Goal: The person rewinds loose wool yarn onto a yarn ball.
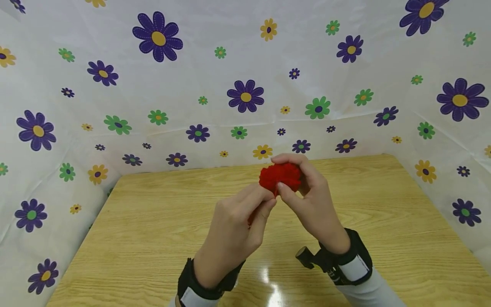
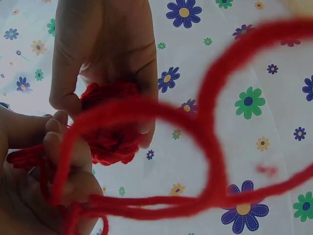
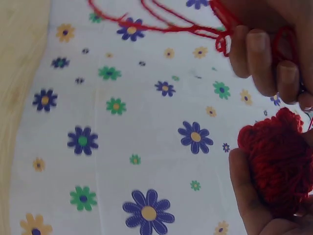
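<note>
A small ball of red yarn (image 1: 283, 174) is up in front of the person, over the table. Their right hand (image 1: 315, 202) grips it, with the thumb on the near side and the fingers around the far side. Close against it on the left, the left hand (image 1: 238, 219) pinches a red strand that runs to the ball. Loose yarn loops (image 2: 146, 206) hang from the curled left fingers and blur across the left wrist view. In the right wrist view, the wound ball (image 3: 278, 169) sits between the right fingers, below the left hand's fingers (image 3: 259, 58).
A wood-grain table (image 1: 161, 238) lies beneath both hands. White cloth (image 1: 215, 76) with purple, green and yellow flowers rises behind it and at both sides. Black bands with camera mounts (image 1: 347, 260) circle the wrists, and one mount juts out over the table.
</note>
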Motion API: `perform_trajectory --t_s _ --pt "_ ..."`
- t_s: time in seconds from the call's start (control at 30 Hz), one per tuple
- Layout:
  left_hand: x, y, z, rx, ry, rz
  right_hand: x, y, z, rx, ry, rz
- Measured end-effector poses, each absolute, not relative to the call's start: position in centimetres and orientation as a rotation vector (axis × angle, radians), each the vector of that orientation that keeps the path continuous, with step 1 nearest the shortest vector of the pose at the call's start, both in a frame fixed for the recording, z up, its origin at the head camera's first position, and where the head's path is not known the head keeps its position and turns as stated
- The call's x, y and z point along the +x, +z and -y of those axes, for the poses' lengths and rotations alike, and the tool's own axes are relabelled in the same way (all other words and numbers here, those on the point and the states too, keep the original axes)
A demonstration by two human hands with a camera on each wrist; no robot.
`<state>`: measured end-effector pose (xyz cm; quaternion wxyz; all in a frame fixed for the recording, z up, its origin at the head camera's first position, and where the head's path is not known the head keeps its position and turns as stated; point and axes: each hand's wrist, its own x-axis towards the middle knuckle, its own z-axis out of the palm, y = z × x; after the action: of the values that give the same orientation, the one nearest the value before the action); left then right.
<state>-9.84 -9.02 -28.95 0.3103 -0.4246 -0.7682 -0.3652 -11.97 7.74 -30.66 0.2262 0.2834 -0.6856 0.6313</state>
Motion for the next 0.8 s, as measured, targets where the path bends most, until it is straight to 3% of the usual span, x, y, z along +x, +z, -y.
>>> perform_trajectory --t_s 0.8 --pt "-10.20 -29.70 8.43 -0.887 -1.115 2.110 -11.42 -29.68 -8.14 0.653 2.340 1.800"
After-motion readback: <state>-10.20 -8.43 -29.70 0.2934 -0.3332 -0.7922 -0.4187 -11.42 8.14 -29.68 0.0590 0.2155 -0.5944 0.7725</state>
